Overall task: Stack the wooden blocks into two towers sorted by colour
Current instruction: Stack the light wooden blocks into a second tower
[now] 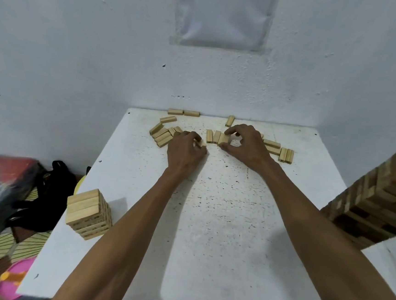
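Several pale wooden blocks lie loose at the far end of the white table (209, 222). My right hand (246, 145) pinches a pale block (224, 138), the rightmost of a row of three (213, 137) lying side by side. My left hand (186, 148) has its fingers curled round a small pale block (201, 143) just left of that row. A short tower of pale blocks (88, 213) stands at the table's left edge. A taller tower of darker brown blocks (379, 201) stands at the right edge.
More pale blocks lie in a cluster at the far left (162, 133), along the back wall (183, 112) and at the far right (279, 151). Off the table on the left are a black bag (50, 184), a dark case and a pink object (13, 279).
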Demonstrator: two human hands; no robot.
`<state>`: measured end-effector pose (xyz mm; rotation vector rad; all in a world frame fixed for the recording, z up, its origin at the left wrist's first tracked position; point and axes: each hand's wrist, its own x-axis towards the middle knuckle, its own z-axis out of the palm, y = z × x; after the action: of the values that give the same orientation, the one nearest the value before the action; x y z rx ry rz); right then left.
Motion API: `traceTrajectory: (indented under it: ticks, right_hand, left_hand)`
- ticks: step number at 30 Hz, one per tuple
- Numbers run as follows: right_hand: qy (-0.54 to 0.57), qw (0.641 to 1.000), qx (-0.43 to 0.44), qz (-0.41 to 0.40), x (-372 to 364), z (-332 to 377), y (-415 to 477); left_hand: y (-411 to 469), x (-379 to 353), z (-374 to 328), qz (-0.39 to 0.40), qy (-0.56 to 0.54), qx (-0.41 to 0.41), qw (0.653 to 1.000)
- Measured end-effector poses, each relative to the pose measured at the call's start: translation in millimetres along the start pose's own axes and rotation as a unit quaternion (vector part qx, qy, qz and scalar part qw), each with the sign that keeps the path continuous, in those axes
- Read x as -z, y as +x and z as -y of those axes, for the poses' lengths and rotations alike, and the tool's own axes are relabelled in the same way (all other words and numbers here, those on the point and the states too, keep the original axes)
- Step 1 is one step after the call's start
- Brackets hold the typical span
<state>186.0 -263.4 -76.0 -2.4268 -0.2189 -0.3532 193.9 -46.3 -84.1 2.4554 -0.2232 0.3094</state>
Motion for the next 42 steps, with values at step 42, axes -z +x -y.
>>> traceTrajectory:
  ticks: [42]
  right_hand:
    - [0.121, 0.987, 0.067, 0.086, -10.3, 95.5, -206.2]
  left_hand:
    - [-209.0, 83.5, 39.8, 0.052, -0.086, -0.131, 0.986]
